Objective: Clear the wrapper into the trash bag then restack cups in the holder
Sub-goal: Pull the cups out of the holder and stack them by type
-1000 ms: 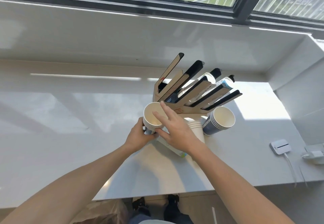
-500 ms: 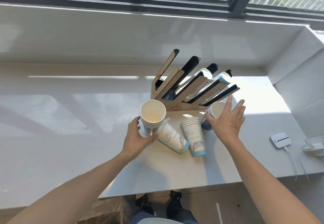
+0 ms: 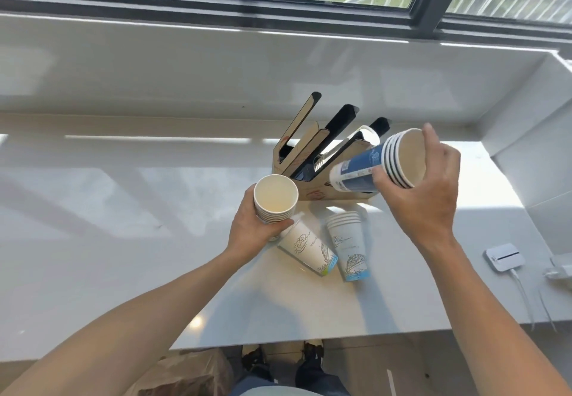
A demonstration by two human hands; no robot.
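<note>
**Hazards While Loading the Cup Stacks Into the Holder**

The right hand [image 3: 424,191] is closed around a blue cup stack [image 3: 379,165], held on its side above the holder [image 3: 312,160], base pointing toward the slots. The left hand [image 3: 255,225] is wrapped around a white cup stack [image 3: 275,199], held upright just in front of the holder. Two further printed stacks lie on the counter [image 3: 123,210]: a left printed stack [image 3: 306,248] touching the left hand, and a right printed stack [image 3: 348,244] just beside it. No wrapper is visible. A brown bag [image 3: 192,374], possibly the trash bag, sits below the counter edge.

Probable faults:

- Stack separation. The right hand grips near the rim end only; the inner cups could slide out if the stack tilts base-down.
- Holder displacement. The holder appears light and is not braced. A stack pushed in at an angle could shift or tip it.
- Rolling. The lying stacks are conical; a nudge from the left hand could send them toward the counter edge.
- Crushing. Excess grip would deform paper rims and jam nesting.
</note>
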